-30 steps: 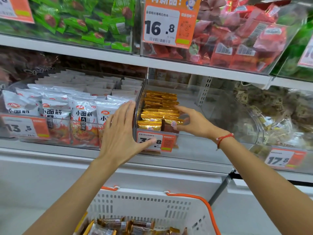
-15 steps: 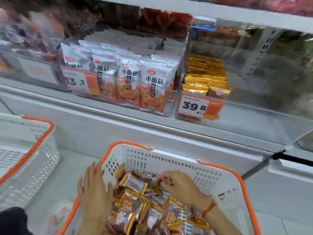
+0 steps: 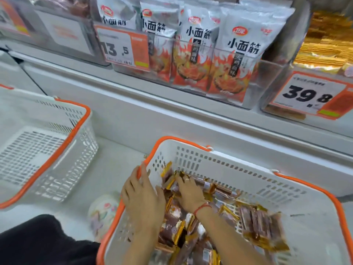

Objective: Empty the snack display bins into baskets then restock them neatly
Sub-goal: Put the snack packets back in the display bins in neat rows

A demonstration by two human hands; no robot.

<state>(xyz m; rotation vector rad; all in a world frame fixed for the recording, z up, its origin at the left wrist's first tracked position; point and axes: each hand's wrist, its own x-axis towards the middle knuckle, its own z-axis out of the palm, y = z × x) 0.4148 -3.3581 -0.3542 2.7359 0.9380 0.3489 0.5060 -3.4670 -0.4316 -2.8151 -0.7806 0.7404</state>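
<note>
Basket (image 3: pixel 219 161), white with orange rim, lower centre of frame: holds loose gold-and-brown snack packets (image 3: pixel 256 224). Left hand (image 3: pixel 143 203), fingers straight, rests on the near-left rim. Right hand (image 3: pixel 189 192) lies among the packets; whether it grips one cannot be told. Second basket (image 3: pixel 57 150), left. Shelf bins, top: white-and-red bags (image 3: pixel 238 60); gold packets (image 3: pixel 324 44) at upper right.

White-and-red snack bags (image 3: pixel 236 60) in a clear display bin (image 3: pixel 267 83) read "小面筋". Left of the bags, the bin's price tag (image 3: pixel 122 47) shows "13.5"; right of them, a second tag (image 3: pixel 307 96) shows "39.8".
</note>
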